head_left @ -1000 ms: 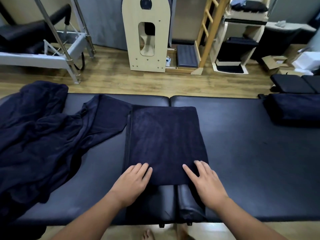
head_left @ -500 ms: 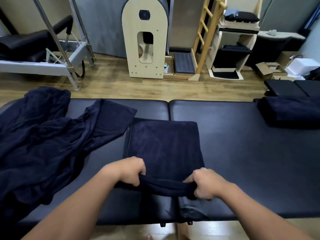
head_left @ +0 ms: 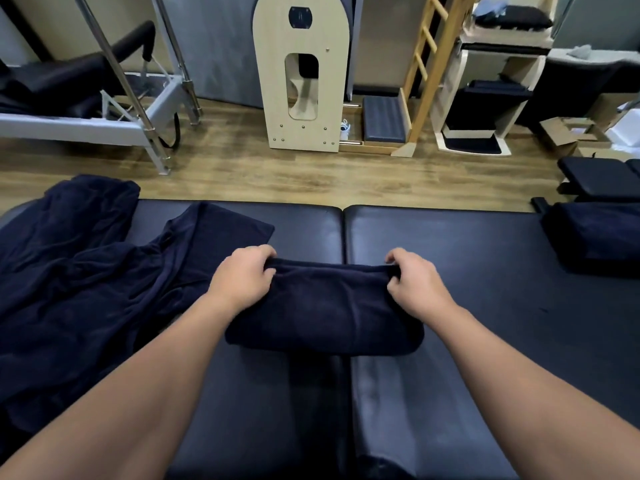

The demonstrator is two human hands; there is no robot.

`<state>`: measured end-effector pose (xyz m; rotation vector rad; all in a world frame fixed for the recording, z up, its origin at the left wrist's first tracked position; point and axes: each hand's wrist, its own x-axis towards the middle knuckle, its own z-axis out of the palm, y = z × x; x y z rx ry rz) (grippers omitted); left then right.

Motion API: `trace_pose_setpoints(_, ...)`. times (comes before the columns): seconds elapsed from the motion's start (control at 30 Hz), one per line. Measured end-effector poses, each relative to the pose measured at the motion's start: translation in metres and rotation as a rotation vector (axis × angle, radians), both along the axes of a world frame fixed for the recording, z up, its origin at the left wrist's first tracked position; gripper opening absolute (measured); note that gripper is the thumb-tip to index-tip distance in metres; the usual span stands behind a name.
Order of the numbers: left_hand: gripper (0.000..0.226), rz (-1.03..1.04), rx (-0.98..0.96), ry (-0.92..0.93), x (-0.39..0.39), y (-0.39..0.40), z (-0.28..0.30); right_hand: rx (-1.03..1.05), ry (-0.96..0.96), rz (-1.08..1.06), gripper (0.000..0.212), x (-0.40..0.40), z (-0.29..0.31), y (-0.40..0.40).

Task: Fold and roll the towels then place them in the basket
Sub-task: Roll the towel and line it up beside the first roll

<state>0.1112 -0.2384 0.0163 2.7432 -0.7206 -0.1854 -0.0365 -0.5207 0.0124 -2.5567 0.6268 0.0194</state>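
Black padded benches (head_left: pixel 450 306) are serving as the work surface, two set edge to edge. Nearest, the folded towel (head_left: pixel 322 313) is lying across their seam. The left hand (head_left: pixel 242 278) and right hand (head_left: pixel 412 285) are each gripping a far corner with curled fingers, apparently to square the fold before rolling. Loose towels (head_left: pixel 69 271) are waiting left. No basket is showing
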Motion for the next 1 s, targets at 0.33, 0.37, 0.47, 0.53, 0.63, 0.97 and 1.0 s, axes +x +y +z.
trace_pose_setpoints(0.33,0.069,-0.324,0.335,-0.022,-0.04,-0.027,-0.042,-0.153,0.035,-0.082,0.015,0.052,-0.064,-0.038)
trace_pose_setpoints(0.37,0.073,-0.276,0.393,0.065,-0.043,-0.026,-0.047,-0.26,0.046,-0.08,0.021,0.052,-0.063,-0.038)
trace_pose_setpoints(0.47,0.076,-0.171,0.424,0.13,-0.046,-0.028,-0.056,-0.516,-0.167,0.009,0.027,0.046,-0.041,-0.017)
trace_pose_setpoints(0.53,0.079,-0.128,0.405,0.146,-0.044,-0.031,-0.058,-0.53,-0.195,0.147,0.038,0.033,-0.031,0.011)
trace_pose_setpoints(0.63,0.088,-0.052,0.379,0.186,-0.045,-0.027,-0.065,-0.346,0.221,0.27,0.073,0.01,-0.04,0.037)
trace_pose_setpoints(0.97,0.074,0.035,0.288,0.258,-0.044,-0.011,-0.058,-0.16,0.347,0.133,0.077,0.009,-0.051,0.029)
trace_pose_setpoints(1.0,0.071,0.07,0.248,0.281,-0.044,-0.008,-0.056,-0.147,0.349,0.078,0.076,0.004,-0.048,0.031)
